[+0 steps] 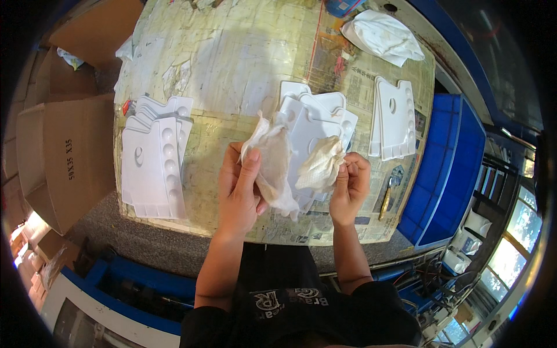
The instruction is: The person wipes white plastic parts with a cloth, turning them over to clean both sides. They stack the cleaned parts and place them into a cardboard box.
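My left hand is closed on a thin white cloth, the thumb lying along its edge. Pinched in the fingers of my right hand is a cream, crumpled rag with a dimpled texture. Both cloths hang over a loose pile of white plastic paint palettes in the middle of the table and hide its near part. To the left lies a taller stack of palettes with round wells down one side. A smaller palette stack lies to the right.
A paper-covered table spans the middle. At its right edge lies a scraper with a yellow handle; a bundled white cloth sits at the far right. A blue crate stands right of the table, cardboard boxes left.
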`<state>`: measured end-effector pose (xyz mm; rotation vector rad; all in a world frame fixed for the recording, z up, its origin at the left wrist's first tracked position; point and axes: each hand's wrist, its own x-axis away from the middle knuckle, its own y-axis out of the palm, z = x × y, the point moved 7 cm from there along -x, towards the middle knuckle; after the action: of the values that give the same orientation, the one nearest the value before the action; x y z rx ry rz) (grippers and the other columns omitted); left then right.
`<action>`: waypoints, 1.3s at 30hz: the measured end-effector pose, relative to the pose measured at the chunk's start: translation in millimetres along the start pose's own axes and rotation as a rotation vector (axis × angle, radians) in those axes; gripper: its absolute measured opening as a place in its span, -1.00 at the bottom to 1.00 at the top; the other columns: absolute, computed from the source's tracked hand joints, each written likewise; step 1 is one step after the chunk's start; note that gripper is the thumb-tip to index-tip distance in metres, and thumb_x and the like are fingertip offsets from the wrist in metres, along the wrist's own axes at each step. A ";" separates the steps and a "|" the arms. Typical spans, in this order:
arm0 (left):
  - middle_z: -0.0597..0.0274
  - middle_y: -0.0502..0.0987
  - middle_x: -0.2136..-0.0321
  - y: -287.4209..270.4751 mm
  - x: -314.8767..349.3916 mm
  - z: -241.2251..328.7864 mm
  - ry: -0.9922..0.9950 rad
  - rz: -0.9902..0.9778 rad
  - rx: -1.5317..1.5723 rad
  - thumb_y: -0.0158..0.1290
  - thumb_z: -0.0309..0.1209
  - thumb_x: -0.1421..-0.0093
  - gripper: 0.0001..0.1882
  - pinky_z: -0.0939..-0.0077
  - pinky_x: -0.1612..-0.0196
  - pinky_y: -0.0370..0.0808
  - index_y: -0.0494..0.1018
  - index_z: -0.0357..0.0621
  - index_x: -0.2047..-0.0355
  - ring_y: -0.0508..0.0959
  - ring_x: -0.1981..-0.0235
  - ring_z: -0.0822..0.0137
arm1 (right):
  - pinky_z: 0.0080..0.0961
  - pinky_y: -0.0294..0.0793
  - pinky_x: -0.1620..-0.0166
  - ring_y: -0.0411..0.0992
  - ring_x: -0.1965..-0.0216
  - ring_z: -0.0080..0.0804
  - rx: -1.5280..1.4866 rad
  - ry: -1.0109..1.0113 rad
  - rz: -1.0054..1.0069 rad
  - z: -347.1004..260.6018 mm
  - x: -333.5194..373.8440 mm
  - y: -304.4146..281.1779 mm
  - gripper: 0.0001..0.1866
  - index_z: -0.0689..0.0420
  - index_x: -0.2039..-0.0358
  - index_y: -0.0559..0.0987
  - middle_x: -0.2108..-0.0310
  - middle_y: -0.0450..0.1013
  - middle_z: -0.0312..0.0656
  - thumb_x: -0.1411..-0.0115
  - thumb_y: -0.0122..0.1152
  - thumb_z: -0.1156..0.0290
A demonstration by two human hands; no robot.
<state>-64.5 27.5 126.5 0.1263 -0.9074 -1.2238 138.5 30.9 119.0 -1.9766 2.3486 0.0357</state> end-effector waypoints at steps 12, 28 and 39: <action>-0.28 -0.06 -0.33 104.3 43.8 -31.2 0.561 -0.430 -0.941 0.00 -0.47 -0.27 -0.43 0.43 0.17 0.59 0.09 -0.38 -0.24 0.52 -0.03 0.06 | -0.43 0.53 0.12 0.48 0.12 -0.37 -1.174 0.810 0.155 71.4 67.1 -3.2 -0.52 0.24 -0.10 0.35 0.08 0.45 -0.08 -0.30 -0.03 0.17; 0.02 0.53 0.12 25.7 17.9 18.6 0.476 0.064 -1.033 0.07 -0.41 -0.25 -0.73 0.33 0.13 0.49 0.46 -0.23 0.06 0.57 0.14 0.03 | -0.20 0.20 -0.24 0.28 -0.18 -0.17 -0.962 0.539 -0.258 50.7 44.5 -3.5 -0.41 0.34 -0.17 0.31 -0.15 0.33 -0.03 -0.27 -0.02 0.17; 0.12 0.57 0.27 0.5 8.3 -23.3 0.274 -0.076 -0.710 0.16 -0.41 -0.22 -0.73 0.52 0.27 0.45 0.42 -0.32 0.15 0.57 0.35 0.31 | -0.33 0.36 -0.09 0.41 -0.01 -0.34 -0.193 0.656 -0.060 34.5 23.8 -9.3 -0.55 0.28 -0.09 0.44 0.00 0.46 -0.11 -0.33 0.07 0.22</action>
<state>-48.4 12.0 115.9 -0.2380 -0.2001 -1.4907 145.0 8.1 83.2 -2.4399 2.7317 -0.4783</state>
